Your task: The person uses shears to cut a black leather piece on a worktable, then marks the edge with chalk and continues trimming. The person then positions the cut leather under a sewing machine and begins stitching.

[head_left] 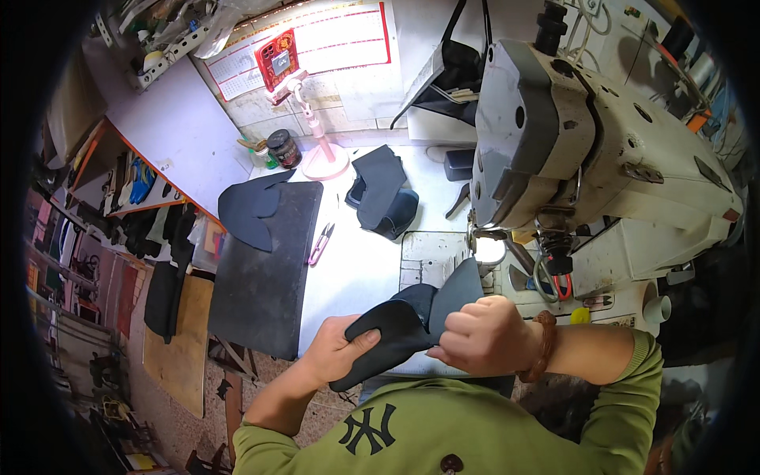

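Observation:
Close to my body, a dark curved piece of sheet material (388,328), shaped like a shoe upper, is folded between my hands. My left hand (332,350) grips its left side, thumb on top and fingers underneath. The right hand (484,336) is closed in a fist at the piece's greyer flap (459,294), which sticks up beyond the knuckles. Its fingertips are partly hidden, and I cannot tell how much material they pinch. Just beyond my hands stands a large sewing machine (538,134), its needle area right of the flap.
Several dark cut pieces (380,190) are stacked on the white table (352,277). Pink-handled thread snips (321,244) lie nearby. Leftward is a black board (265,277) with another cut piece (252,210). A pink phone stand (324,162) and a jar (283,148) stand at the back.

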Tool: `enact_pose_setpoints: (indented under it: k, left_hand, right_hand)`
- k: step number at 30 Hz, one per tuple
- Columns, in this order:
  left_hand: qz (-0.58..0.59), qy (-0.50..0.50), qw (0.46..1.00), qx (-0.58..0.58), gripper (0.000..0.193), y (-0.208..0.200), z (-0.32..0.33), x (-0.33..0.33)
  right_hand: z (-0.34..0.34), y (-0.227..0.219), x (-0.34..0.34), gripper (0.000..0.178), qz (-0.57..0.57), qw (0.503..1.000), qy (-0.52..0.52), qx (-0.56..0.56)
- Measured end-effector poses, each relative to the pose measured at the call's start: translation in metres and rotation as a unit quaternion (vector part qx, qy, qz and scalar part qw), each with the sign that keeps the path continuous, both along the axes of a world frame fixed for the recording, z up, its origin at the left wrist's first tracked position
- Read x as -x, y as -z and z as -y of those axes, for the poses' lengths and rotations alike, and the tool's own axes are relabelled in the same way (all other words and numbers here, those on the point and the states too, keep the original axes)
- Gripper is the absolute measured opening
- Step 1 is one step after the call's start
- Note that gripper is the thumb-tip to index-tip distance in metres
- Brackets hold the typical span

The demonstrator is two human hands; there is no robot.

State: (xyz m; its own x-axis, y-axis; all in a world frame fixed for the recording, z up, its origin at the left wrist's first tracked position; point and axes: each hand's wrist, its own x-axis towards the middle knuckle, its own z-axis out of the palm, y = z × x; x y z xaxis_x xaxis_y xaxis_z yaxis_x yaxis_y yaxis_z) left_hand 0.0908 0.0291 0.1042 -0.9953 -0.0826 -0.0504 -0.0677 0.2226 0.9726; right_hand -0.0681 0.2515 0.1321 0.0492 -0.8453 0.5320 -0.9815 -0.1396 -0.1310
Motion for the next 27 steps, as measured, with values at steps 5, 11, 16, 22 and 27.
enact_pose_setpoints:
  k: [5,11,16,22,27]
  left_hand:
    - [-0.043,0.028,0.998,0.048,0.026,-0.004,0.008,0.001]
    - [-0.075,-0.219,0.955,-0.187,0.029,-0.013,0.050,-0.011]
    - [-0.076,-0.214,0.941,-0.250,0.030,0.009,0.047,-0.013]
    - [-0.065,-0.206,0.922,-0.321,0.036,0.005,0.038,-0.020]
    - [-0.043,-0.160,0.909,-0.382,0.042,0.003,0.020,-0.022]
  right_hand:
    - [-0.006,0.001,0.012,0.034,0.145,0.989,-0.025,-0.005]
    - [-0.034,0.000,0.030,0.041,0.134,0.991,-0.020,0.009]
    - [-0.039,0.056,-0.003,0.036,0.101,0.987,0.035,-0.120]
    - [-0.056,0.060,-0.021,0.032,0.306,0.889,0.097,-0.327]
    - [-0.016,0.057,-0.024,0.025,0.498,0.856,0.128,0.059]
